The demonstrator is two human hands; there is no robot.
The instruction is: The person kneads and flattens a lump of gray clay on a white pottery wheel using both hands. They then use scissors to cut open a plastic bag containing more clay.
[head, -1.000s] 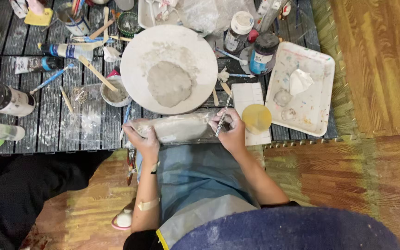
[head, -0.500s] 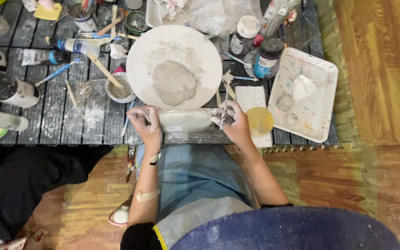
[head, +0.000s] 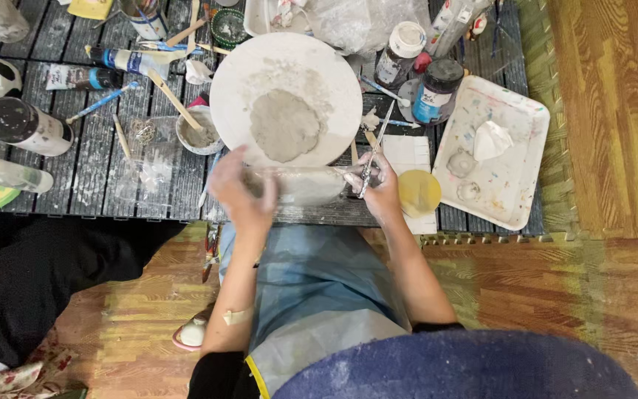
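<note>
A long grey clay-covered cylinder [head: 304, 185] lies sideways at the table's near edge, held between both hands. My left hand [head: 239, 191] wraps its left end and looks motion-blurred. My right hand [head: 375, 185] grips the right end and also pinches a thin metal tool [head: 375, 146] that points up and away. Just beyond the cylinder sits a round white board [head: 286, 74] with a flat grey clay patch [head: 283, 124] on it.
A white paint-stained tray [head: 507, 177] stands at the right, a yellow round sponge [head: 418, 192] beside my right hand. Dark jars [head: 434, 90], a small bowl [head: 193, 133], brushes, wooden sticks and paint tubes crowd the dark slatted table [head: 105, 185]. Wooden floor lies to the right.
The view has shifted slightly. My left hand has slid along the cylinder's left end and is now blurred; the right hand stays on the right end with the tool.
</note>
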